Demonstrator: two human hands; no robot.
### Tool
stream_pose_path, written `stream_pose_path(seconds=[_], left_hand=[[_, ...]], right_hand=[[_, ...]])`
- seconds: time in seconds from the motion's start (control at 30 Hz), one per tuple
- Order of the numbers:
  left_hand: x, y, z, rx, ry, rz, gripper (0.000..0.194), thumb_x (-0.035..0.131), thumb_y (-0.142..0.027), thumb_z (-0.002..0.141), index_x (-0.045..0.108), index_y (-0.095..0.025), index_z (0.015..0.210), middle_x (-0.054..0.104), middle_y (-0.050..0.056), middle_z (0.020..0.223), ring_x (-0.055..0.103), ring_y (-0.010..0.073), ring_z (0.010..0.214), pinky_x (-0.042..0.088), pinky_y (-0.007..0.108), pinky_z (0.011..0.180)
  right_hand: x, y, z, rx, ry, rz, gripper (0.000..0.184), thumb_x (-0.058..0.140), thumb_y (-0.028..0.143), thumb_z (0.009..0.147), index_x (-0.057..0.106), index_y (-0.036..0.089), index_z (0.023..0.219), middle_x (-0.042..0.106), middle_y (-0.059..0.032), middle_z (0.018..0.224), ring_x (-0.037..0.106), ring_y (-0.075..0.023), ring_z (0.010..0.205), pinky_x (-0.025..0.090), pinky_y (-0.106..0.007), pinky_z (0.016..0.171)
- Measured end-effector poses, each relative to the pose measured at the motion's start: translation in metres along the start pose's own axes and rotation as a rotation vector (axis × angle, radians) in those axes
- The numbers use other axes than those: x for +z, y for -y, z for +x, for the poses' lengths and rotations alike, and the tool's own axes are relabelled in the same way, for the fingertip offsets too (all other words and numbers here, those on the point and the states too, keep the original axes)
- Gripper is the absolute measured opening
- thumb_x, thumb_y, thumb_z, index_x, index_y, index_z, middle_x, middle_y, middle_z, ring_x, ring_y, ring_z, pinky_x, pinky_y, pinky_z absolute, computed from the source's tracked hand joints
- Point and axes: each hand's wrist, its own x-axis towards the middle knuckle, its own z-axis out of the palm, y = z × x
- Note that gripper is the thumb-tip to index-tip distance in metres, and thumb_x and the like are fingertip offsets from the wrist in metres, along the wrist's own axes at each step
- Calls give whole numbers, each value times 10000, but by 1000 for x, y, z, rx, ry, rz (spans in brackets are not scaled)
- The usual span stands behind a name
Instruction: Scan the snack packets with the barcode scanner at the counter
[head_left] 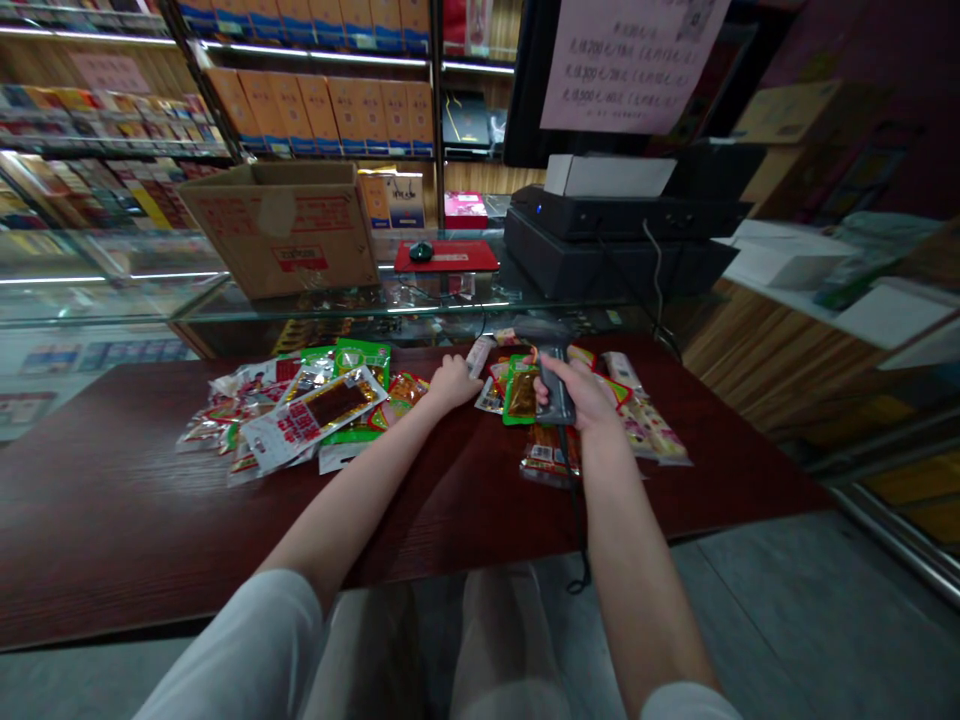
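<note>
In my right hand (583, 392) is a dark barcode scanner (556, 385), gripped by its handle with the head facing away from me. Its black cable hangs over the table's front edge. My left hand (452, 383) has its fingers closed at the near end of a small white wrapped packet (478, 355); the fingertips are partly hidden. Under and around the scanner lie several snack packets, among them a green-edged packet (519, 392). Left of my left hand is a heap of snack packets, topped by a white-and-red packet with a dark window (319, 415).
The dark red wooden table (112, 500) meets a glass counter at the back. On the counter stand an open cardboard box (289, 235), a mouse (421, 251) on a red mat, and a black cash register (615, 245). Stocked shelves rise behind.
</note>
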Motion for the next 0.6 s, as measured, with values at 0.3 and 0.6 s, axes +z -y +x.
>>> stream_pose_path(seconds=[0.3, 0.6], left_hand=[[-56, 92, -48, 346, -317, -200, 488, 628, -198, 744, 647, -164, 1230, 627, 80, 1118, 625, 242, 1053, 511, 393, 989], [-61, 136, -62, 310, -447, -179, 514, 605, -187, 789, 606, -146, 1301, 600, 100, 1162, 621, 240, 1058, 516, 395, 973]], right_hand=[[11, 0, -12, 48, 170, -98, 402, 781, 469, 750, 525, 208, 918, 546, 57, 519, 472, -90, 430, 371, -195, 403], [42, -20, -18, 56, 405, -103, 408, 767, 422, 794, 607, 157, 1061, 626, 9, 722, 452, -59, 458, 365, -197, 393]])
